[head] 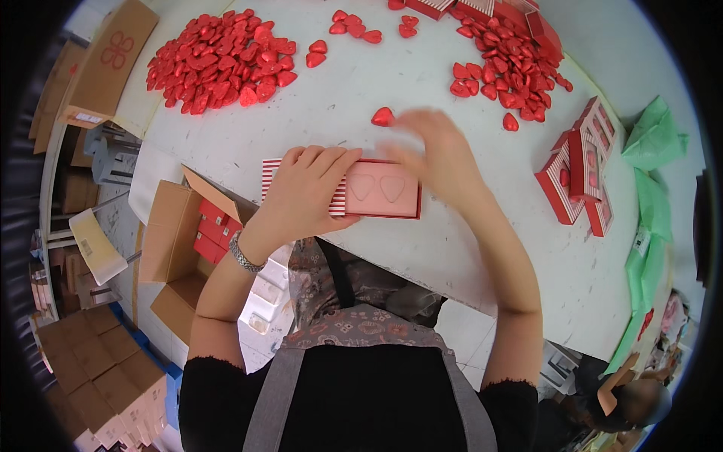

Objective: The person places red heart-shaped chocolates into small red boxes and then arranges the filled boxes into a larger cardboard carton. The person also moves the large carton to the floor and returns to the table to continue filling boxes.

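Note:
My left hand [302,186] grips a gift box in a red-and-white striped sleeve [338,202], fingers over the top and thumb along the near edge. Out of the sleeve's right end extends a pink tray [370,209] with a red rim. Two heart-shaped recesses show in it, both without a heart; the rest is hidden under sleeve and hand. Blurred by motion, my right hand [438,150] hovers above the tray's right end, thumb and fingers apart. Just at its fingertips lies one red foil-wrapped heart [382,117] on the white table [350,85].
Piles of red hearts lie at far left [220,62] and far right [517,68]. Filled boxes [584,169] are stacked on the right, near green plastic [649,209]. An open carton [169,231] with red boxes stands at the table's left edge. Another person [627,395] is at lower right.

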Tool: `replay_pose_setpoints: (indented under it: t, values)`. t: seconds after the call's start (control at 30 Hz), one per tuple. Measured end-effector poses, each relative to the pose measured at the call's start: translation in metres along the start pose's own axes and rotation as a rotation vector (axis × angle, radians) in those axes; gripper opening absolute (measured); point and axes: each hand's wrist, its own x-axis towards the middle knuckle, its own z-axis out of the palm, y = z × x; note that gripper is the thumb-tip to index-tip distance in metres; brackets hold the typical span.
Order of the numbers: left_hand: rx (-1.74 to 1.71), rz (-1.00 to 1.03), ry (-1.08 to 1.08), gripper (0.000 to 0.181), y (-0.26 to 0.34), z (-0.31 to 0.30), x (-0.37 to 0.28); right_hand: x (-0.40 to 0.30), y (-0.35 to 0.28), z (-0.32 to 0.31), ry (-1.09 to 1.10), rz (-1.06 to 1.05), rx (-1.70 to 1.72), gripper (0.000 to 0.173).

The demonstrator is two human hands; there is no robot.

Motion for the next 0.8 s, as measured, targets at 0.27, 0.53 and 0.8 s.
replay_pose_setpoints:
  t: [0.27,0.53,0.8]
  values:
    - [-0.063,-0.017,0.059,0.086,-0.002,0.006,0.001,0.019,0.005,0.009,-0.123,-0.06,0.086,0.022]
    - [-0.093,0.012,0.098,0.086,0.0,0.013,0.006,-0.031,-0.038,0.002,-0.067,-0.292,0.037,0.032]
    - [-0.08,-0.001,0.081,0.083,-0.001,0.013,0.005,-0.038,-0.036,0.026,0.043,-0.147,0.001,0.033]
